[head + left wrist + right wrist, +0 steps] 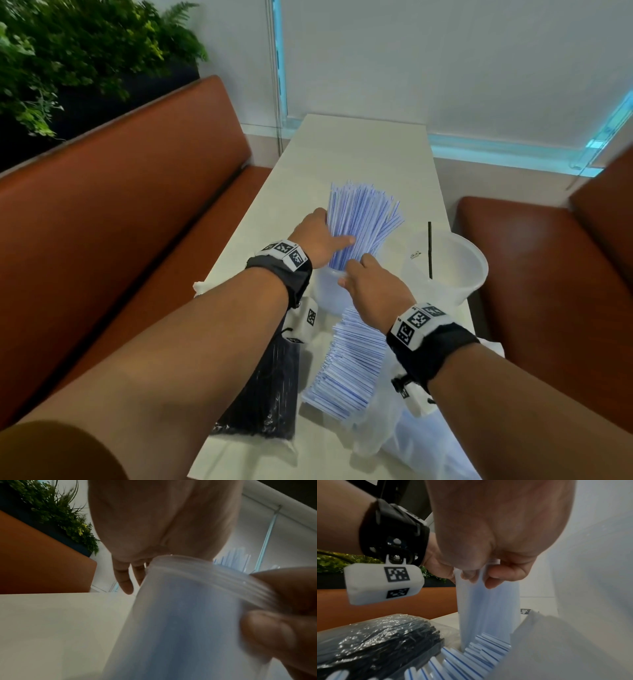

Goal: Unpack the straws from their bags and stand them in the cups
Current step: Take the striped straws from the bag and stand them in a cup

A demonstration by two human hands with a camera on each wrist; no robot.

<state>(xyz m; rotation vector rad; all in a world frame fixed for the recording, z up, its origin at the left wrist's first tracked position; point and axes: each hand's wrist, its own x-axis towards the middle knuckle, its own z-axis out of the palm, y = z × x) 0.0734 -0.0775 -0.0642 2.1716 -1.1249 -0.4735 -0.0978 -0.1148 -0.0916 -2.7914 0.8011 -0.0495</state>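
A translucent cup (327,291) stands mid-table with a fan of blue-striped white straws (363,216) leaning out of it. My left hand (318,236) lies against the left side of the fan, fingers (123,578) fairly straight. My right hand (364,279) pinches the cup's near rim; its curled fingers (503,573) show on the cup (488,608), and its thumb (267,630) on the cup wall (188,622). A second, wider cup (455,270) to the right holds one black straw (430,250). More striped straws (349,366) lie piled near me.
A sealed bag of black straws (270,387) lies at the near left, beside the striped pile; in the right wrist view the bag (376,642) is below the hand. A crumpled clear bag (387,428) sits near right. Orange bench seats (137,222) flank the narrow white table (359,147).
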